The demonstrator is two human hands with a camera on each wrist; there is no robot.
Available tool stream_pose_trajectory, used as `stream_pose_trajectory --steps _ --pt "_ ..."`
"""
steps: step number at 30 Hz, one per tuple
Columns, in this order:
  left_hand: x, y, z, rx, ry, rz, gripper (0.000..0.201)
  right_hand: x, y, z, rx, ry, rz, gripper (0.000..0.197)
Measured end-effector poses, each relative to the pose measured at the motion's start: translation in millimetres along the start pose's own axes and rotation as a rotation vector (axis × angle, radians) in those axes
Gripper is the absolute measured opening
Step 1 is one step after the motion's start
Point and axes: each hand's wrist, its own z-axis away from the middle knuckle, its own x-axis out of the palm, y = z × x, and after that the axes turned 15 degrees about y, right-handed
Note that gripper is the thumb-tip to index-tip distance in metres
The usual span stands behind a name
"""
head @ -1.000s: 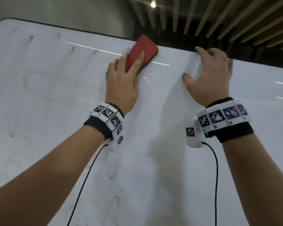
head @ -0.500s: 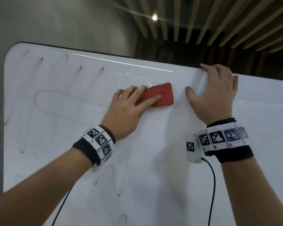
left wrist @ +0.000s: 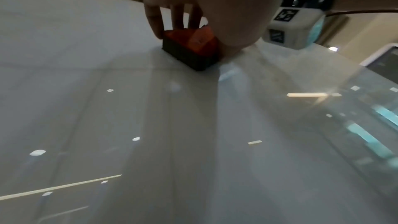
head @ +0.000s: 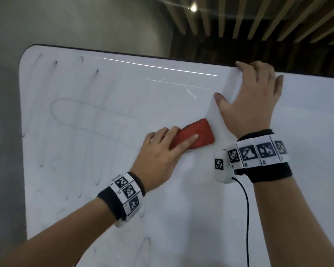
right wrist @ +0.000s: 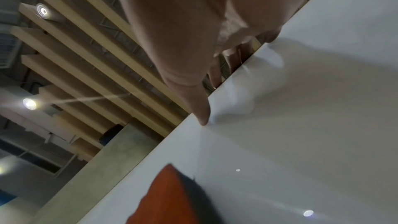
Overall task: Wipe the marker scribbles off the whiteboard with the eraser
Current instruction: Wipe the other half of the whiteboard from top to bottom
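Slatted ceiling point(head: 274, 18) behind glossy whiteboard point(head: 181, 209), rounded corner; faint grey scribbles point(head: 95, 74) at 9 o'clock. Left hand point(head: 160, 158) grips red eraser point(head: 199, 135), dark felt flat on it, centre. Right hand point(head: 249, 101) at 1 o'clock: fingers point(head: 243, 65) hooked over top edge, thumb splayed.

Whiteboard point(head: 191, 218): faint scribbles point(head: 96, 72) across surface, red eraser point(head: 197, 134) flat against it.

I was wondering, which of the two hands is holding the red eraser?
The left hand: it grips the red eraser and presses it on the whiteboard. The right hand holds no eraser; its fingers hook over the whiteboard's top edge.
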Motion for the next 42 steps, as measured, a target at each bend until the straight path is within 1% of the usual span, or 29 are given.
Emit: stream_pose_trajectory --steps 2,3,5,7,8,9,10,11,13,15,17,18,19,20,22,24,25,26,27,28,30,31,32,33,34,35,38,40,42 --pt "-0.2 -19.2 -0.1 -0.102 0.052 -0.043 0.061 -2.9 3.2 -1.3 -0.008 -0.022 -0.018 0.073" --pt "0.7 -35.0 -3.2 -0.201 0.086 -0.080 0.061 -4.0 5.1 -1.4 -0.016 -0.029 -0.024 0.073" --pt "0.5 -75.5 -12.1 -0.473 0.146 -0.161 0.064 -5.4 7.4 -1.4 -0.041 -0.033 -0.028 0.072" --pt "-0.6 -106.8 -19.2 -0.766 0.144 -0.241 0.066 -5.7 8.1 -1.6 -0.052 -0.033 -0.025 0.072" --pt "0.5 -113.5 -22.0 -0.866 0.136 -0.269 0.067 -5.9 8.1 -1.0 -0.049 -0.033 -0.027 0.072" --pt "3.1 -113.3 -23.1 -0.910 0.129 -0.294 0.067 -6.1 7.9 0.0 -0.043 -0.028 -0.033 0.071" --pt "5.5 -106.3 -23.0 -0.896 0.134 -0.312 0.066 -6.0 7.6 0.6 -0.038 -0.021 -0.041 0.071" --pt "7.1 -92.2 -19.7 -0.832 0.151 -0.316 0.066 -5.9 6.8 0.9 -0.033 -0.016 -0.048 0.070" --pt "10.8 -49.6 2.0 -0.573 0.158 -0.254 0.068 -5.7 4.5 -0.1 -0.022 -0.018 -0.051 0.068" --pt "14.1 -5.3 39.2 -0.259 0.101 -0.171 0.071 -4.8 0.9 -2.5 -0.013 -0.013 -0.041 0.063" --pt "12.1 6.4 65.8 -0.047 0.053 -0.106 0.069 -2.5 -2.3 -2.1 0.000 0.006 -0.034 0.057" --pt "11.2 -3.2 69.6 -0.009 0.044 -0.094 0.069 -1.1 -3.8 -1.6 0.009 0.022 -0.036 0.055" --pt "11.3 -18.9 68.1 -0.026 0.045 -0.105 0.069 0.0 -4.8 -0.6 0.017 0.036 -0.037 0.054" --pt "11.9 -36.9 63.5 -0.102 0.061 -0.127 0.069 1.0 -5.7 0.4 0.022 0.042 -0.034 0.052" --pt "9.6 -78.7 45.5 -0.364 0.129 -0.190 0.066 2.9 -7.9 1.1 0.035 0.036 -0.024 0.050" --pt "6.8 -111.8 27.7 -0.620 0.156 -0.248 0.062 4.0 -11.6 0.7 0.058 0.037 -0.010 0.049" --pt "7.3 -117.5 23.3 -0.691 0.158 -0.263 0.061 4.6 -14.1 0.1 0.072 0.039 -0.004 0.049" --pt "8.2 -116.3 22.5 -0.702 0.160 -0.269 0.061 4.9 -17.5 -0.5 0.086 0.040 0.003 0.050" --pt "8.3 -109.2 25.6 -0.656 0.165 -0.253 0.061 5.1 -21.8 -1.2 0.100 0.041 0.011 0.050" --pt "8.9 -96.8 33.5 -0.554 0.159 -0.213 0.062 5.3 -27.1 -2.2 0.113 0.044 0.025 0.051" --pt "9.0 -71.3 56.7 -0.231 0.095 -0.102 0.064 8.6 -43.0 -4.4 0.118 0.036 0.073 0.054" --pt "6.5 -69.2 65.7 -0.080 0.059 -0.057 0.063 12.4 -54.1 -5.0 0.093 0.015 0.105 0.056" --pt "4.6 -76.9 68.9 0.029 0.039 -0.022 0.062 18.0 -67.3 -4.8 0.050 -0.015 0.133 0.060" --pt "3.7 -90.6 66.0 0.083 0.040 -0.010 0.061 25.4 -81.7 -4.1 -0.003 -0.048 0.150 0.064" --pt "3.8 -106.4 59.3 0.071 0.056 -0.018 0.058 33.6 -96.3 -2.6 -0.060 -0.083 0.155 0.067" --pt "4.4 -123.2 49.8 -0.006 0.090 -0.045 0.056 42.0 -110.3 -0.8 -0.118 -0.118 0.152 0.069" --pt "4.9 -180.4 17.4 -0.429 0.225 -0.204 0.056 67.0 -142.7 1.6 -0.249 -0.201 0.138 0.073" --pt "-0.1 -213.5 1.0 -0.695 0.255 -0.258 0.059 80.3 -154.3 0.2 -0.263 -0.202 0.091 0.069" --pt "-0.5 -231.3 -13.1 -0.964 0.276 -0.223 0.061 89.8 -161.1 -1.0 -0.246 -0.182 0.050 0.063"
